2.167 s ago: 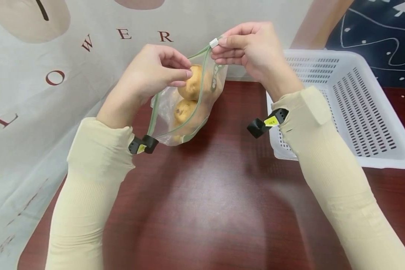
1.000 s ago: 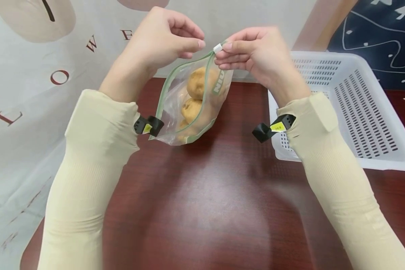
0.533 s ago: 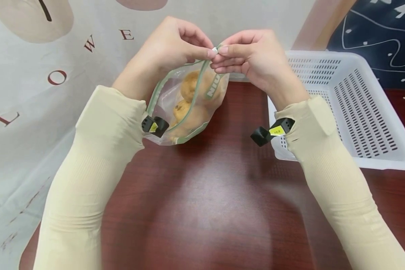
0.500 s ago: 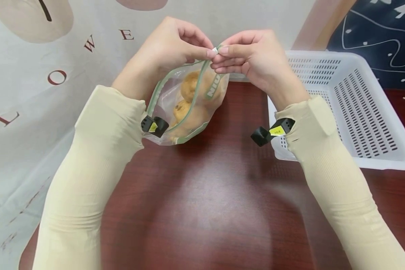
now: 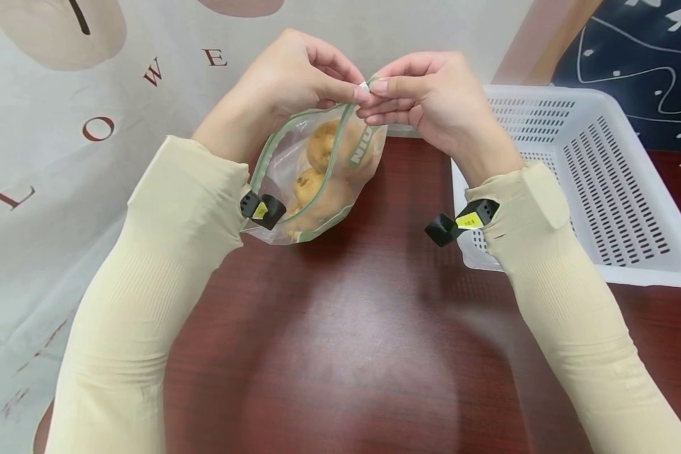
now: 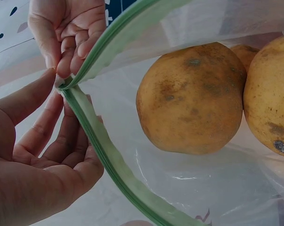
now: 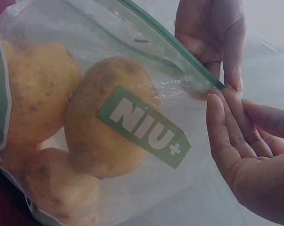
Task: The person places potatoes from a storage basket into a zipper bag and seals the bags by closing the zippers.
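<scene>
A clear zip bag [image 5: 340, 208] with green edging stands on the table, its mouth gaping toward the left hand's side. Several round yellow-brown fruits or potatoes [image 6: 191, 99] lie inside; their exact kind is hard to tell. At the bag's upper corner sits a small white slider [image 5: 364, 86]. My left hand [image 5: 301, 82] pinches this slider between thumb and finger. Just beside it, my right hand [image 5: 425, 94] pinches the bag's corner. In the right wrist view, both hands meet at the end of the green zip [image 7: 198, 63], and a "NIU+" label [image 7: 144, 127] shows.
A white perforated plastic basket [image 5: 618, 189] stands on the right of the dark red wooden table [image 5: 340, 353]. Behind hangs a pale cloth [image 5: 164, 126] printed with letters, with a dark patterned cloth [image 5: 641, 69] at the far right.
My left hand rose from the bag's open edge, then came right and down to the slider and took hold of it. My right hand kept its pinch at the corner. Lately both hands hardly move.
</scene>
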The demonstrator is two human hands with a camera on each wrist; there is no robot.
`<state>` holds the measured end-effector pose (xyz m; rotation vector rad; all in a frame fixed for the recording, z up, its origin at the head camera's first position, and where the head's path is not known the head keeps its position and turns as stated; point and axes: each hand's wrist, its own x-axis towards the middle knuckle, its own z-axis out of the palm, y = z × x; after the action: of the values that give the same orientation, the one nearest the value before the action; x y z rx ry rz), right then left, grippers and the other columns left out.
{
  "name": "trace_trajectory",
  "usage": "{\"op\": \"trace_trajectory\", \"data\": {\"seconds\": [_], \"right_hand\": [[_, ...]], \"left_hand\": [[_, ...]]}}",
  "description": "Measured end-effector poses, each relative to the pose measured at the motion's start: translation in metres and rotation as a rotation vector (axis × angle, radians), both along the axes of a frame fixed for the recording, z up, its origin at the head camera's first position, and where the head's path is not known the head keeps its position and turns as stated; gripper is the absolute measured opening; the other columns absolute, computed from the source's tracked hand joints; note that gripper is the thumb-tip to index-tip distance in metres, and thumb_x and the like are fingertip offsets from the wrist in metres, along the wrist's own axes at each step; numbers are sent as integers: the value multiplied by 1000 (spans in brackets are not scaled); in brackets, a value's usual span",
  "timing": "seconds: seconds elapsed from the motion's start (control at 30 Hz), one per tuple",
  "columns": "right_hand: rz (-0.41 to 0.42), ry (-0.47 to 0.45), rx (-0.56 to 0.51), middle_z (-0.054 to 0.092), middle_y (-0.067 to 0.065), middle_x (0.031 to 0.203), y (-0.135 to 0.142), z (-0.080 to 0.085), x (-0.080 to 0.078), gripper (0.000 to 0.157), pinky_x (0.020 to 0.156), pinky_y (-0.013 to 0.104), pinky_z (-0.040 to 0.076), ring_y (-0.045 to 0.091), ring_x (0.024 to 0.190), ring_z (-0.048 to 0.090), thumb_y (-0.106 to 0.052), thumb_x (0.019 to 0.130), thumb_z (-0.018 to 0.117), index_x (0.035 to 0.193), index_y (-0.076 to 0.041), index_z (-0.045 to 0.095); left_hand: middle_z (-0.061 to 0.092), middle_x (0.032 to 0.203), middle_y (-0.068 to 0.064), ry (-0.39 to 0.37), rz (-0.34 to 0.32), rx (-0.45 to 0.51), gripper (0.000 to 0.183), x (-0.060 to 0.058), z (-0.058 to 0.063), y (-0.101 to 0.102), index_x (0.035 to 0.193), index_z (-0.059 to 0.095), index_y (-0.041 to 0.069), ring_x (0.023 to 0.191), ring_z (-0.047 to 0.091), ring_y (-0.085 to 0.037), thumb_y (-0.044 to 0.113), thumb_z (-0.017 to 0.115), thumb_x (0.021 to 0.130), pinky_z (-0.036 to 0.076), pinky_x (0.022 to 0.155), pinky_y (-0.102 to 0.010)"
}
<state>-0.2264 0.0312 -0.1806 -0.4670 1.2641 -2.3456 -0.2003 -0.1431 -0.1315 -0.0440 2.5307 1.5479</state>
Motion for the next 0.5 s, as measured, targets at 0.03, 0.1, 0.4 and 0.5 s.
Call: {"op": "trace_trajectory", "data": {"seconds": [0.03, 0.1, 0.4, 0.5], "right_hand": [[1, 1, 1, 62, 28, 71, 0, 0, 0, 5, 64, 45, 58, 35, 62, 64, 18, 78, 58, 76, 16, 61], [5, 2, -1, 62, 28, 71, 0, 0, 0, 5, 65, 45, 58, 35, 62, 64, 18, 79, 57, 75, 16, 61], [15, 5, -2, 62, 27, 69, 1, 0, 1, 4, 65, 45, 58, 34, 62, 64, 19, 77, 58, 75, 16, 61], [14, 10, 5, 62, 28, 68, 2, 0, 1, 4, 64, 45, 58, 34, 61, 64, 19, 77, 59, 75, 16, 61]], "left_hand": [[64, 75, -1, 2, 0, -3, 22, 0, 0, 1, 81, 71, 6, 71, 49, -11, 15, 83, 65, 45, 61, -22], [64, 74, -1, 1, 5, -2, 21, -1, -1, 1, 82, 71, 6, 70, 49, -11, 14, 82, 66, 44, 60, -21], [67, 78, -2, -41, 51, 4, 23, 1, 0, 3, 85, 73, 5, 79, 54, -11, 13, 82, 66, 50, 71, -23], [67, 78, -1, -45, 58, -13, 22, 3, 0, 4, 85, 74, 6, 85, 55, -11, 14, 82, 66, 50, 76, -23]]}}
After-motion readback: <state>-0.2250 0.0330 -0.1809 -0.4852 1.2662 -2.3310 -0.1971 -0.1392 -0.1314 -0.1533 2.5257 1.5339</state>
